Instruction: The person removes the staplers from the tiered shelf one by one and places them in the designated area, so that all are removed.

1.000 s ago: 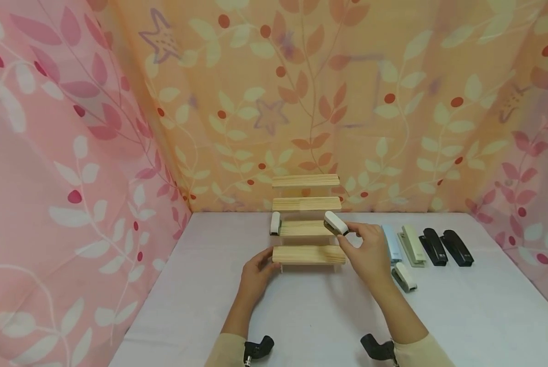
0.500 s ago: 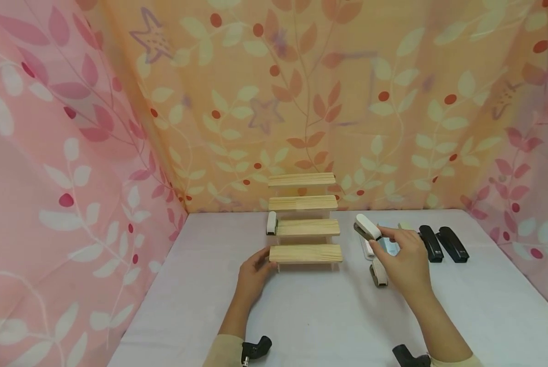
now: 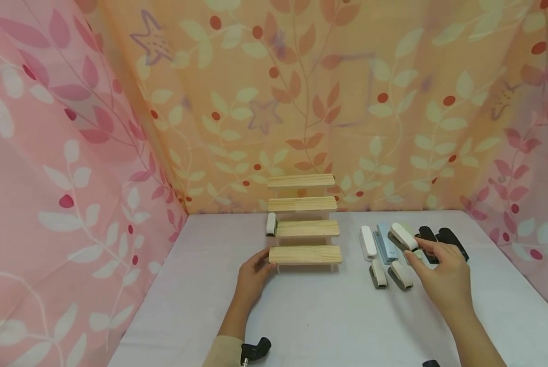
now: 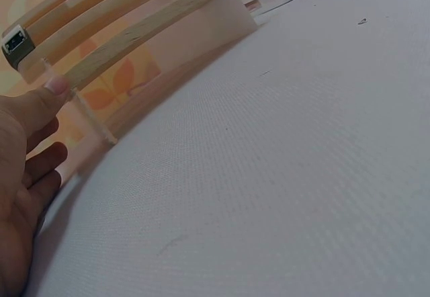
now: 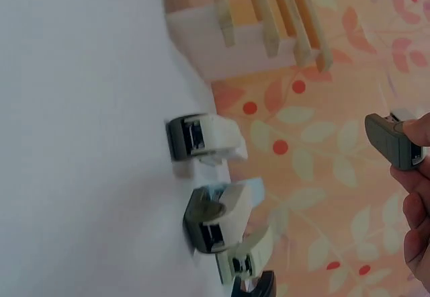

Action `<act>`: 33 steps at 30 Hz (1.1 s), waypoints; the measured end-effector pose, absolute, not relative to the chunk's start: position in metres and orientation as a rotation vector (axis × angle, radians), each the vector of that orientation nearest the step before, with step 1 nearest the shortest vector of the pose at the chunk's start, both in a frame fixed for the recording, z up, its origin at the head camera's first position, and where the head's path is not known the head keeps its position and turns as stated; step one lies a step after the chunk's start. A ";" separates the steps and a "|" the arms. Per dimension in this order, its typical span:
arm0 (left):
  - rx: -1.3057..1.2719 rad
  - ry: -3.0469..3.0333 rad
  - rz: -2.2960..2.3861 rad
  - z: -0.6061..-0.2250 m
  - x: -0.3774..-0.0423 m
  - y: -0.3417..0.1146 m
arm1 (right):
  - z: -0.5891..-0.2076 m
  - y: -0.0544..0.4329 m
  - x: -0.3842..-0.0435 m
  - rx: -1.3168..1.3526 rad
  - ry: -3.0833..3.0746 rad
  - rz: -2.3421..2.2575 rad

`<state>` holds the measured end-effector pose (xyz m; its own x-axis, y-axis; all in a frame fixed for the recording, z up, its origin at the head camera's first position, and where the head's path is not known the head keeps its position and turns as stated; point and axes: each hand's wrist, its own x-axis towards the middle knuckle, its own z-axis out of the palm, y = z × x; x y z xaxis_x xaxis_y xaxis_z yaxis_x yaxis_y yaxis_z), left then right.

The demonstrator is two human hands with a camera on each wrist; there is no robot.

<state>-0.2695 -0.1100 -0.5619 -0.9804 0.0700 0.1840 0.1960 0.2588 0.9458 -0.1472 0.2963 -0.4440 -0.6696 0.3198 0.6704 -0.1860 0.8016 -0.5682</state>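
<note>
My right hand (image 3: 448,278) pinches a white stapler (image 3: 403,236) with a grey base between thumb and fingers, above the row of staplers on the right. In the right wrist view this stapler (image 5: 388,139) shows its grey underside. At centre stands a tiered wooden shelf (image 3: 306,255) with clear supports. My left hand (image 3: 252,278) holds the left end of its lowest board; in the left wrist view the thumb (image 4: 57,85) presses on the board's end. Another white stapler (image 3: 271,224) stands at the left end of the second board from the bottom.
Right of the shelf lie a white stapler (image 3: 367,243), a blue stapler (image 3: 386,244), a pale green one mostly hidden, and two black staplers (image 3: 453,242). Nearer me are two small white-and-grey staplers (image 3: 378,275). A patterned curtain (image 3: 237,102) hangs behind the table.
My right hand has carried the white stapler rightward from beside the shelf to above the other staplers. My left hand has stayed at the shelf's lowest board.
</note>
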 end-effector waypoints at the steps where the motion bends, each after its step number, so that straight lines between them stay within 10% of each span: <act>1: -0.251 -2.409 -1.835 -0.562 -0.270 -0.110 | -0.445 0.299 -0.145 -0.113 -2.168 0.794; 33: -0.266 -2.394 -1.825 -0.564 -0.270 -0.110 | -0.506 0.354 -0.128 -0.461 -2.308 0.840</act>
<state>-0.2699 -0.1095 -0.5642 -0.9774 0.0667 0.2006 0.2112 0.2576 0.9429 -0.1281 0.3538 -0.5057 -0.7392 0.5083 0.4419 0.1056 0.7354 -0.6693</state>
